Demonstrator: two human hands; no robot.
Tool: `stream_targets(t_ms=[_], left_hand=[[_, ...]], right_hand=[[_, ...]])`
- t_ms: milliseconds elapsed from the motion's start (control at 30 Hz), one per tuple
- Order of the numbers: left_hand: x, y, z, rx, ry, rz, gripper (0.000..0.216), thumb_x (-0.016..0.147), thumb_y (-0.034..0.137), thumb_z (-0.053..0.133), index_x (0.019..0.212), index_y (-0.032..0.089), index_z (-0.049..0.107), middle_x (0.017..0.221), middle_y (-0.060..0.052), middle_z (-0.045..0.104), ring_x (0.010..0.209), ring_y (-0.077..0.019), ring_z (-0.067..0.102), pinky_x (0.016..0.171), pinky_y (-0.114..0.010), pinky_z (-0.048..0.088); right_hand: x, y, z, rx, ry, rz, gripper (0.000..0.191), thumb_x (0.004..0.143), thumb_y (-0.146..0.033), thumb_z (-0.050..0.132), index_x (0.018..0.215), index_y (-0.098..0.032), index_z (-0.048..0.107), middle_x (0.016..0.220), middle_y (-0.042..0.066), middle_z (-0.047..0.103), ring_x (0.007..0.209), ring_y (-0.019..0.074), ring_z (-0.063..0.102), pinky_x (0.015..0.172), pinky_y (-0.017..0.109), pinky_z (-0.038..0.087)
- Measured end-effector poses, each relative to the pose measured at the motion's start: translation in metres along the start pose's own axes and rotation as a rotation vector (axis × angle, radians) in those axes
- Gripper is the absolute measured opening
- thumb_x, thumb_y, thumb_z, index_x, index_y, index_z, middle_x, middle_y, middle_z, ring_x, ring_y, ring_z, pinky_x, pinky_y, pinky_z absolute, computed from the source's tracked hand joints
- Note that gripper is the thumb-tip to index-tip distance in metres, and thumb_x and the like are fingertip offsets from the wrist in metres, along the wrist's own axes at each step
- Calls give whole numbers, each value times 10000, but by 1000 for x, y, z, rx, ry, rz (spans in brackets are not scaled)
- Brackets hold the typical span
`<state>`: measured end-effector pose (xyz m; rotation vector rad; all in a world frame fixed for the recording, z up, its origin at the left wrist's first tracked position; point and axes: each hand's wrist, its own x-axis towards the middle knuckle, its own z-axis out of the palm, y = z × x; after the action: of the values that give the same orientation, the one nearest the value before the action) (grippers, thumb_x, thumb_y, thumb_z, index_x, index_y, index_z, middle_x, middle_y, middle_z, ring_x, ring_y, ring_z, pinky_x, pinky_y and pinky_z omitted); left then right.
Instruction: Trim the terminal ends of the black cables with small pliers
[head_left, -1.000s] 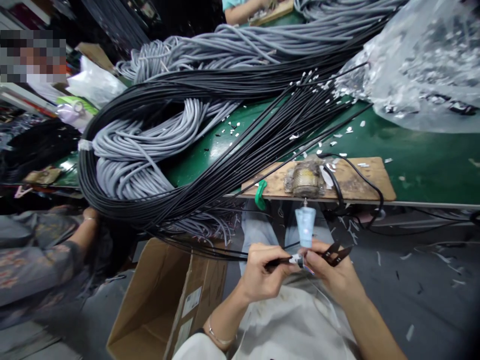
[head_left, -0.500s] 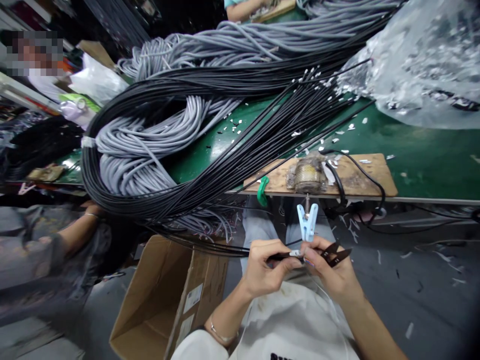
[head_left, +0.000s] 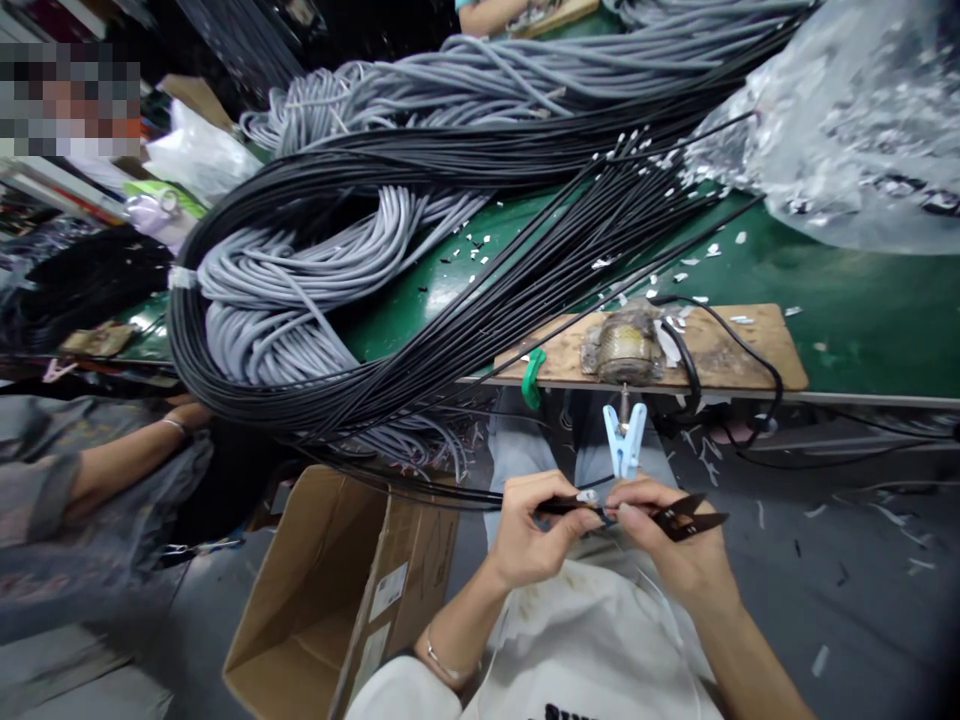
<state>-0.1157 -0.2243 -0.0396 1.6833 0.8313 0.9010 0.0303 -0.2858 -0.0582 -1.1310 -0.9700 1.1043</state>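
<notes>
Left hand: one, thumb and forefinger pinched, grasping one black cable near its end; one small white piece showed at these fingertips.
Right hand: one, fingertips pinched just beside the left ones, at the cable's tip, too small to make out; it also held one pair of dark snips, two blades spread apart, pointing right.
Black cable: one worked end, between the hands; further strands ran off left of the left hand, too overlapped to count.
Clothespin: one, light blue, just beyond the right fingertips; one metal shaft reached down between its two arms.
Wooden board: one, farther ahead of the right hand; it bore one tape-wrapped device and, at its near edge, one green clip.
Bundles: black cables and grey cables, uncountable, ahead and left of the left hand.
Edges: the table's edge crossed ahead of both hands; one open cardboard box stood left of the left hand, its side near that forearm.
Open room: widest right of the right hand, above the scrap-strewn floor; tight straight ahead, where the clothespin hung close.
</notes>
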Motion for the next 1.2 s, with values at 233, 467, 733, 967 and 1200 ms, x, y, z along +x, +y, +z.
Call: stream_targets(t_ms=[233,467,733,967,1200], left_hand=[[-2,-6,0,-124,-7,-88,276,742,357,645,626,108,621,499,-13,538,443,-78,441,442,-195,340],[-4,-12,3,-275,-14,-170,258,768,366,622,772,112,670,682,-69,628,555,-115,555,523,-215,459],[-3,-10,0,-177,88,-195,252,749,357,638,736,110,690,676,-63,594,598,-127,532,513,-216,407],[-7,-5,-5,-87,86,-131,250,730,365,664,679,121,688,544,-7,489,503,-92,423,470,-215,305],[-4,6,-9,-24,-28,29,332,816,389,561,663,122,686,511,-25,524,488,-97,421,467,-229,297]], right_hand=[[2,-4,3,-163,74,-93,81,803,-218,597,764,-204,666,730,32,638,643,146,591,538,224,465],[4,-6,5,-275,115,-218,95,812,-154,563,741,-197,610,688,2,623,634,121,580,560,205,450],[-6,-9,3,-458,157,-292,152,778,-116,611,657,-184,549,579,-24,524,490,89,459,458,219,345],[-6,-21,3,-585,52,-454,327,783,-45,574,1054,-223,611,761,12,611,583,97,545,519,208,415],[2,-22,1,-515,-90,-460,284,790,-34,563,1005,-209,621,826,32,621,706,116,601,595,205,466]])
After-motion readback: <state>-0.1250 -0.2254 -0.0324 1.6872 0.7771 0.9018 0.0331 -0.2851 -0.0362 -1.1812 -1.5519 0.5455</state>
